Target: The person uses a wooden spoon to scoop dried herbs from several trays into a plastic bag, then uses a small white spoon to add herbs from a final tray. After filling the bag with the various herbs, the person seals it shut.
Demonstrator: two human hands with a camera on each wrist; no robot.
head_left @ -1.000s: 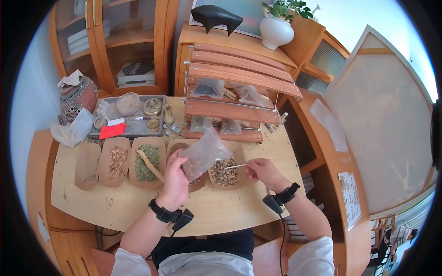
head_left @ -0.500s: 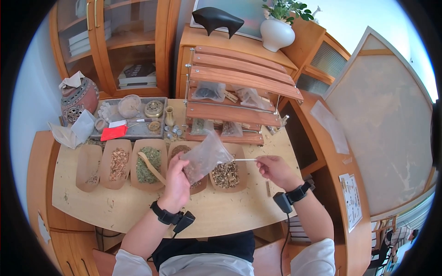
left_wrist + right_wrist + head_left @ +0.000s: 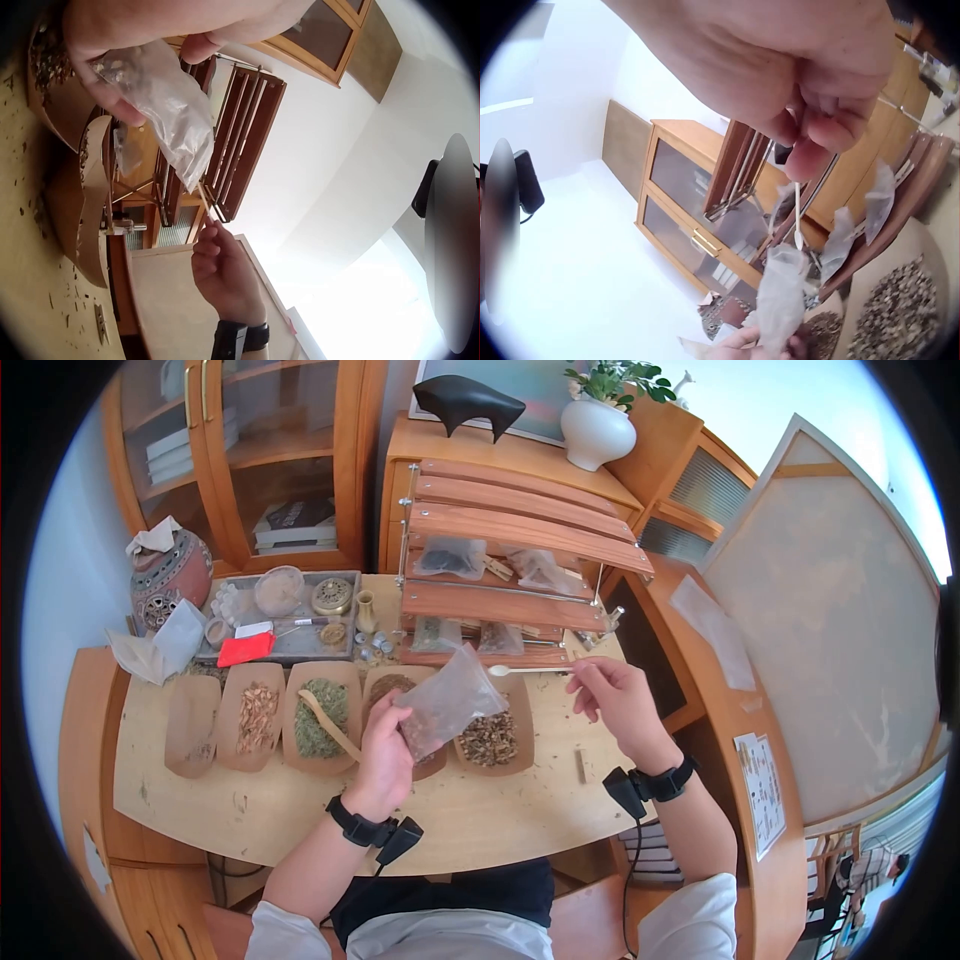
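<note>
My left hand holds a translucent plastic bag with some dried bits in its lower part, tilted up to the right. In my right hand a thin white spoon is pinched, its small bowl beside the bag's upper corner. The right wrist view shows the spoon pointing at the bag's top. Below the bag stands a paper tray of mixed dried pieces. A wooden scoop lies in the tray of green herbs.
Further paper trays stand in a row to the left. Behind them are a grey tray with small vessels, a red packet and a slatted wooden rack holding bags. A clothespin lies at the right.
My right hand has moved up and to the right, lifting the spoon from the mixed pieces to the bag's top corner. My left hand has stayed nearly still with the bag.
</note>
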